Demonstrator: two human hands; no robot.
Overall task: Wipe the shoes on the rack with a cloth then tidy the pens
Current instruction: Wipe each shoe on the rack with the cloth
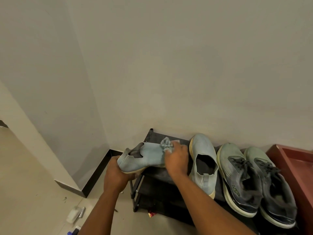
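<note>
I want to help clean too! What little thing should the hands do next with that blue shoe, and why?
Probably drag the cloth along the light blue slip-on shoe toward its heel. The left hand grips the heel end and holds it tilted off the rack, while the right hand presses the cloth near the toe, so most of the upper looks unwiped.

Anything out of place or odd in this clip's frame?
Yes: small white and blue items lie scattered on the tiled floor left of the black shoe rack, and a red scrap sits under it.
</note>
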